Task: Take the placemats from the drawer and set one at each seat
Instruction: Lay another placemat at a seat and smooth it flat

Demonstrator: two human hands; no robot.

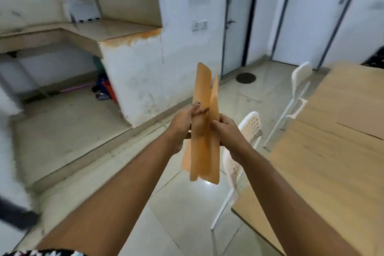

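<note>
Both my hands hold a small bunch of thin orange placemats (204, 131) upright in front of me, above the floor. My left hand (187, 122) grips the mats from the left, thumb across the front sheet. My right hand (225, 129) pinches them from the right edge. The mats fan apart slightly at top and bottom. The wooden dining table (332, 151) lies to my right, with two more flat mats of similar tan colour on its far part. No drawer is in view.
Two white plastic chairs stand along the table's left side, a near chair (245, 141) and a far chair (299, 89). A white counter block (141, 72) with a stone top rises ahead on the left. Closed doors (311, 12) line the back wall. Tiled floor spreads between.
</note>
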